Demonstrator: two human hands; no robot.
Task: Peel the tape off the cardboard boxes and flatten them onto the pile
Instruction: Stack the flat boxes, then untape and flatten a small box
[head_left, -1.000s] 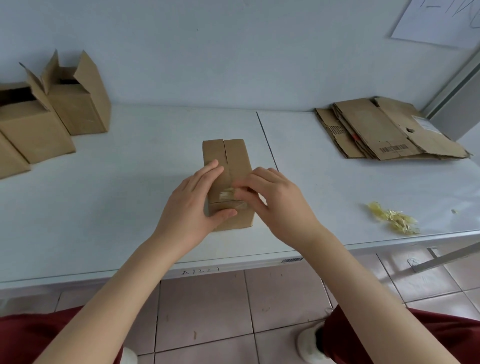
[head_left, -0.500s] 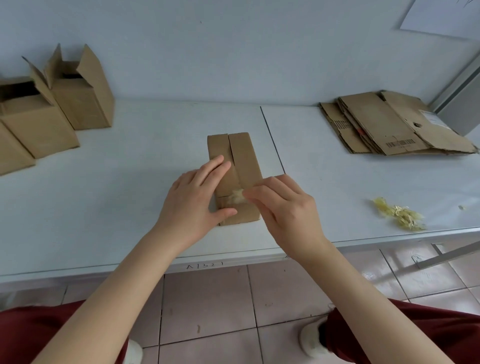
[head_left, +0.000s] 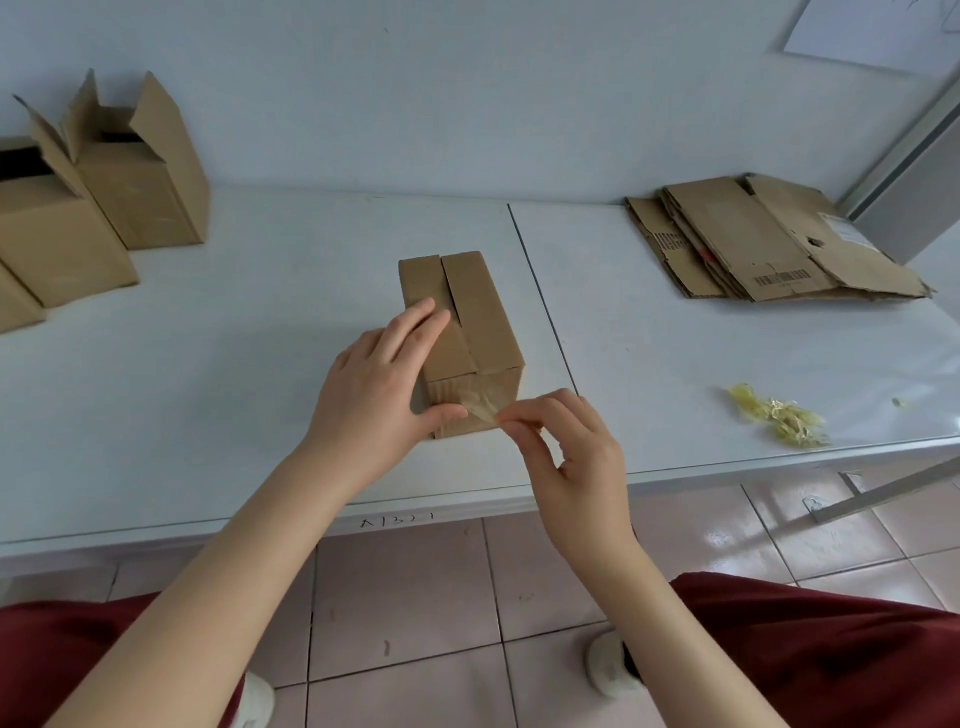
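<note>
A small closed cardboard box (head_left: 475, 306) lies on the white table (head_left: 260, 332) in front of me. My left hand (head_left: 379, 395) grips its near left corner, fingers over the top flap and thumb on the near end face. My right hand (head_left: 566, 457) pinches the loose end of a clear strip of tape (head_left: 480, 402) that still sticks to the near face of the box. A pile of flattened boxes (head_left: 769, 244) lies at the back right of the table.
Several open upright boxes (head_left: 104, 187) stand at the back left against the wall. A crumpled wad of yellowish peeled tape (head_left: 779, 415) lies near the front right edge. Tiled floor and my red-clad knees show below the table edge.
My right hand has drawn back toward me and to the right, pulling the tape off the box top and down its near face. My left hand stayed on the box.
</note>
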